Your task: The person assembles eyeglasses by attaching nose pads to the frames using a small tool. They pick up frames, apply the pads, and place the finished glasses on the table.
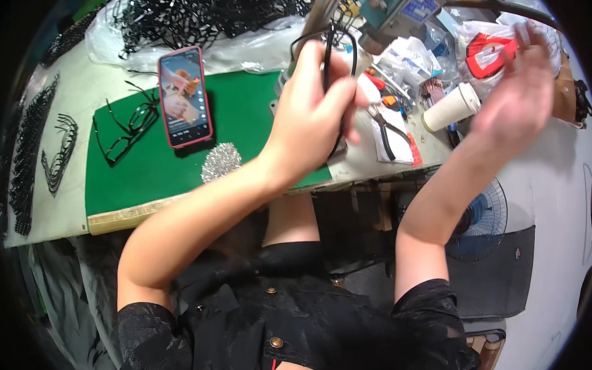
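Black eyeglass frame (328, 59) is seen in the head view, gripped in the left hand (308, 110) above the desk (355, 164), near the teal machine (386, 18). Its long axis is pointed roughly away from the body. The right hand (517, 95) is blurred, raised well apart to the right; whether anything is held there cannot be told. The left hand is nearer. Containers: clear plastic bag (258, 61), filled with tangled black frames (178, 18); white cup (450, 108), lidded, contents hidden.
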A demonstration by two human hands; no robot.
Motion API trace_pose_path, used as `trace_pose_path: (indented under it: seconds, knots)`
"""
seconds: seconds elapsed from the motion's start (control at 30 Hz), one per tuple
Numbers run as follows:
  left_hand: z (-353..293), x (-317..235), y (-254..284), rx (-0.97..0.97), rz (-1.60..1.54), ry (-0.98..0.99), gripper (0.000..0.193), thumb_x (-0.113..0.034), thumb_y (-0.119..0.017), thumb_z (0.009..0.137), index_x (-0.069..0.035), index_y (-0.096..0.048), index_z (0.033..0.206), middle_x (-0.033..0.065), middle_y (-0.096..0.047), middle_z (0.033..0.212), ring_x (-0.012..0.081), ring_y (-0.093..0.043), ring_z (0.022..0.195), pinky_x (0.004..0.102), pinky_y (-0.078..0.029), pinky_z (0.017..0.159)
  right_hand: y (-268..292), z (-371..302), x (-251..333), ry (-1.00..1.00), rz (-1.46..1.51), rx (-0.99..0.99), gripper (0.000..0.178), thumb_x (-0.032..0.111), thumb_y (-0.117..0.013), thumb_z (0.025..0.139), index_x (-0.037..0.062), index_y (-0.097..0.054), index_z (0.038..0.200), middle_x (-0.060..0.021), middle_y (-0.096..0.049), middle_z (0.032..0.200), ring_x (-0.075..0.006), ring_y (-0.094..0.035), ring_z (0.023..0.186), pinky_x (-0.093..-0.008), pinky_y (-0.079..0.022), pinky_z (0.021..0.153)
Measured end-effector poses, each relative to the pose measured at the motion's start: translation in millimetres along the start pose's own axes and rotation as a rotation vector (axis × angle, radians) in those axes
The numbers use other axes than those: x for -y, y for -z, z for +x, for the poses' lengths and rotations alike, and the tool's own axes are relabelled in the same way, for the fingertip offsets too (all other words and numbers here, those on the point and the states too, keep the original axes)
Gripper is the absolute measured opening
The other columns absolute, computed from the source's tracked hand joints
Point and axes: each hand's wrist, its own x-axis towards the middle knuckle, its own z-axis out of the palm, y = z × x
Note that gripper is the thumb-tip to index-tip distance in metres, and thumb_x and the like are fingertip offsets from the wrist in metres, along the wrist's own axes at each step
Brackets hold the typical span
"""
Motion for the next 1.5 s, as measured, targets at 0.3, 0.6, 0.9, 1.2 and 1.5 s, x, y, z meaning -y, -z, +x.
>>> trace_pose_path:
  seconds: [0.3, 0.6, 0.9, 1.2, 1.5]
  knots:
    - [-63, -8, 49, 0.141, 0.643, -0.38, 0.011, 0.003, -0.047, 0.094, -0.001, -0.04, 0.1, 0.0091, -0.059, 0.08, 0.009, -0.053, 0.058, 0.022, -0.045, 0.05, -44, -115, 2, -0.449, 0.278, 0.716, 0.019, 0.012, -0.075, 0.075, -0.0002, -0.066, 0.086, -0.0041, -0.06, 0.081, -0.0121, -0.053, 0.076, -0.025, -0.04, 0.067]
    - [-115, -30, 109, 0.118, 1.063, -0.556, 0.042, 0.006, -0.065, 0.075, -0.001, -0.051, 0.114, 0.0138, -0.063, 0.086, 0.0326, -0.062, 0.071, 0.0379, -0.052, 0.06, -67, -156, 10, -0.196, 0.292, 0.929, 0.018, 0.005, -0.067, 0.073, -0.0018, -0.068, 0.09, -0.0089, -0.062, 0.085, -0.0218, -0.055, 0.082, -0.0313, -0.044, 0.076]
    - [-204, -158, 269, -0.729, 0.314, -0.54, 0.021, -0.007, -0.049, 0.096, -0.002, -0.053, 0.115, 0.0076, -0.059, 0.098, 0.0178, -0.058, 0.091, 0.0347, -0.047, 0.089, -53, -192, -7, -0.585, 0.279, 0.952, 0.039, 0.033, -0.065, 0.088, -0.0021, -0.06, 0.105, -0.0069, -0.056, 0.095, -0.0131, -0.053, 0.086, -0.0229, -0.036, 0.07]
    - [-238, -145, 419, -1.472, 0.657, -0.239, 0.062, -0.016, -0.076, 0.079, 0.004, -0.044, 0.129, 0.0149, -0.053, 0.122, 0.0226, -0.054, 0.108, 0.0295, -0.042, 0.094, -51, -224, -3, -0.805, 0.315, 0.955, 0.009, 0.006, -0.062, 0.088, -0.0017, -0.062, 0.092, -0.0053, -0.058, 0.088, -0.0128, -0.054, 0.081, -0.024, -0.042, 0.074]
    - [-256, -177, 371, -0.661, 2.205, 0.052, 0.037, -0.028, -0.067, 0.081, -0.016, -0.062, 0.115, 0.0061, -0.045, 0.139, 0.0284, -0.026, 0.139, 0.0508, -0.015, 0.114, -78, -249, 10, -0.918, 0.344, 1.008, 0.005, -0.001, -0.061, 0.085, -0.0022, -0.063, 0.09, -0.0057, -0.059, 0.084, -0.0124, -0.056, 0.078, -0.0238, -0.044, 0.072]
